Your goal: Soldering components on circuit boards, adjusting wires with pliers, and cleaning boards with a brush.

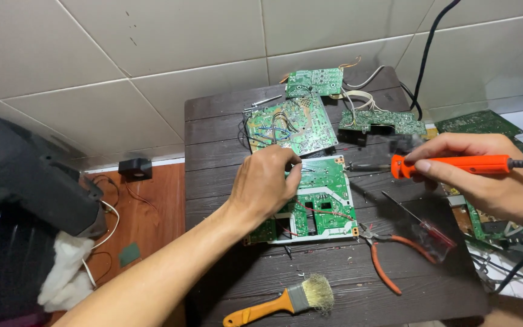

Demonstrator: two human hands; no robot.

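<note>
**Grip check: solder iron over green PCB**

Right hand (485,175) grasps orange soldering iron (455,165), tip aimed left toward the near circuit board (325,197) at worktop (225,145) centre. Left hand (267,181) rests on that board, fingertips pinched on sth tiny; can't tell what.

Risks, as I judge: hot tip is near the left fingers, so a slip could burn skin; iron's cord could snag on clutter to the right.

Count: 4 green boards on worktop, more off right edge; 1 pliers (388,254) w/ orange handles, 1 screwdriver (422,221), 1 brush (286,300).
</note>
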